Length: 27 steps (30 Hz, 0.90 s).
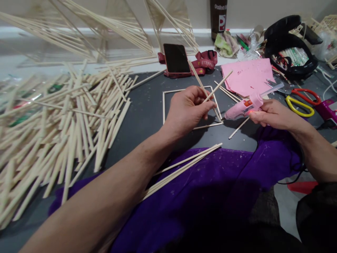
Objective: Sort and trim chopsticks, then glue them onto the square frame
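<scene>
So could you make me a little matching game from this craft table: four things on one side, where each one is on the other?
Things:
1. glue gun
2. phone
3. scissors
4. loose stick pile

Places:
A. far left of the table
B. in the right hand
C. on the red strap at the back
D. right of the pink paper

Pairs: 1-B, 2-C, 3-D, 4-A

Two thin pale sticks (210, 92) crossed upright, pink glue gun (243, 108) level, nozzle beside them
</scene>
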Motion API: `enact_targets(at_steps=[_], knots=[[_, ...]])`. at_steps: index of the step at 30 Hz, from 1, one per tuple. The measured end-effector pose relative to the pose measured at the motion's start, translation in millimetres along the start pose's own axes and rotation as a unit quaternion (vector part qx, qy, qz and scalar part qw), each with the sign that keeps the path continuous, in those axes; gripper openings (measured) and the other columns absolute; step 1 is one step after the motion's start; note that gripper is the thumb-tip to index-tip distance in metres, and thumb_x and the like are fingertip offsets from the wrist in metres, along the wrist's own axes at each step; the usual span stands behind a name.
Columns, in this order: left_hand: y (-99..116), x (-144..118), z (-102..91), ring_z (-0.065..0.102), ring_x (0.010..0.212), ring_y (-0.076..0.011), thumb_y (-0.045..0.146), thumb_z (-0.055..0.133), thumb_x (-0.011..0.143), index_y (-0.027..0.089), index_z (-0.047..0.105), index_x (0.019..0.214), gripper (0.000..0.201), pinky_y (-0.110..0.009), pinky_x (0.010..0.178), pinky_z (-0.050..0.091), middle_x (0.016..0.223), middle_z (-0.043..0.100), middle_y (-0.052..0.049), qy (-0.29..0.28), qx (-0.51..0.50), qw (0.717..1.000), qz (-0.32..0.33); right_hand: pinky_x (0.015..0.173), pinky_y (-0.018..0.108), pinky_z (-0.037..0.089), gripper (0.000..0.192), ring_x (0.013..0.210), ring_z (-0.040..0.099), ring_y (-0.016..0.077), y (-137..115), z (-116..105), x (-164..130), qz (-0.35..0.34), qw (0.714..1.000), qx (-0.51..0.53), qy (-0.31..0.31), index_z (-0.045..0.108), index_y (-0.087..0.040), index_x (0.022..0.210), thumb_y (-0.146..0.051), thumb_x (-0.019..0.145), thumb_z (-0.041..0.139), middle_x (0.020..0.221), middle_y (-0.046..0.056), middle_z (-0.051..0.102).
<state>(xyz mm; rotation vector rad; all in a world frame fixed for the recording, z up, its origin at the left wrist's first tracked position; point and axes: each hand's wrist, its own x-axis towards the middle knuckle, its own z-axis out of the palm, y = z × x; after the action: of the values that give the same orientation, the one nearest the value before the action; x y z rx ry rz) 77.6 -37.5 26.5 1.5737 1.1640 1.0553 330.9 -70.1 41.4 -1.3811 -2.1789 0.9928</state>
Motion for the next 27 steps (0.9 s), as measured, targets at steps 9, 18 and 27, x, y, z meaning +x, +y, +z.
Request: enact_targets(at_steps=[9, 18, 27], knots=[[0.4, 1.0, 0.5, 0.047, 0.042, -0.0066, 0.008, 0.069, 0.071, 0.017, 0.058, 0.075, 0.015, -0.021, 0.042, 0.037, 0.059, 0.061, 0.004, 0.007, 0.013, 1.0, 0.008, 0.047, 0.025, 0.034, 0.045, 0.048, 0.047, 0.0085, -3.1, -4.7, -2.4, 0.008, 1.0, -0.016, 0.006, 0.057, -0.017, 0.063, -0.052, 0.09, 0.054, 0.053, 0.0, 0.052], [-1.5, 0.6, 0.7, 0.049, 0.045, -0.0081, 0.009, 0.07, 0.071, 0.017, 0.058, 0.076, 0.015, -0.022, 0.044, 0.037, 0.058, 0.06, 0.004, 0.001, 0.024, 1.0, 0.001, 0.048, 0.024, 0.035, 0.045, 0.047, 0.047, 0.008, -2.5, -3.5, -2.0, -0.003, 1.0, -0.018, -0.015, 0.06, -0.016, 0.066, -0.053, 0.091, 0.054, 0.05, -0.001, 0.05], [-0.1, -0.4, 2.0, 0.048, 0.043, -0.0082, 0.008, 0.069, 0.071, 0.019, 0.057, 0.073, 0.016, -0.023, 0.043, 0.036, 0.058, 0.06, 0.004, 0.003, 0.011, 1.0, -0.007, 0.048, 0.025, 0.035, 0.045, 0.049, 0.046, 0.0087, -2.2, -3.6, -2.1, 0.0, 1.0, -0.015, -0.014, 0.059, -0.016, 0.066, -0.052, 0.092, 0.053, 0.052, -0.001, 0.051]])
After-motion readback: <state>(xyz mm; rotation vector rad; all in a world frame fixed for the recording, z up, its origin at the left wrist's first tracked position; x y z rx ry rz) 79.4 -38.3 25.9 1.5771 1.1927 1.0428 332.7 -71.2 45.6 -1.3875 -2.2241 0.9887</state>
